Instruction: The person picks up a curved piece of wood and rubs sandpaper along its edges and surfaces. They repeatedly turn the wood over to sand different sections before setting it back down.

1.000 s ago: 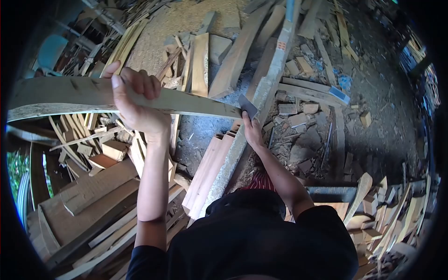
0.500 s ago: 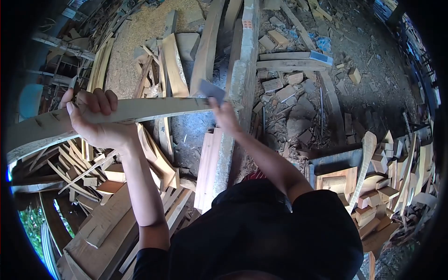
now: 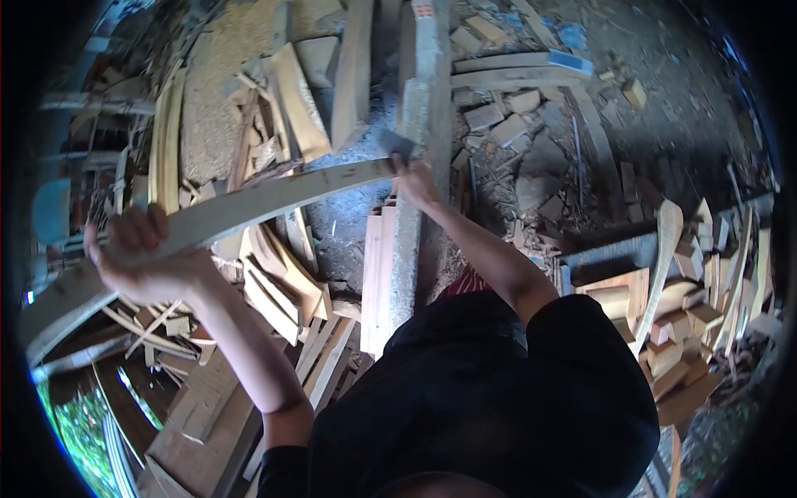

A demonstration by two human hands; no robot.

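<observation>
A long curved wooden board stretches across the left half of the view, rising toward its narrower right end. Near its wide left part, my left hand is wrapped around it, fingers over the top edge and palm below. My right hand is closed at the narrow tip, pinching a flat grey rectangular piece that looks like a sheet or small block. This piece overlaps the board's tip and is blurred; I cannot tell its exact kind.
Below the board lie stacked pinkish planks beside a low concrete ledge. Wood offcuts litter the ground on the right. A pile of cut blocks stands at lower right, and long boards lie at lower left.
The board has tilted, its left part dropping and its right tip rising. My left hand has moved left and down, and my right hand slightly right and up with the grey piece.
</observation>
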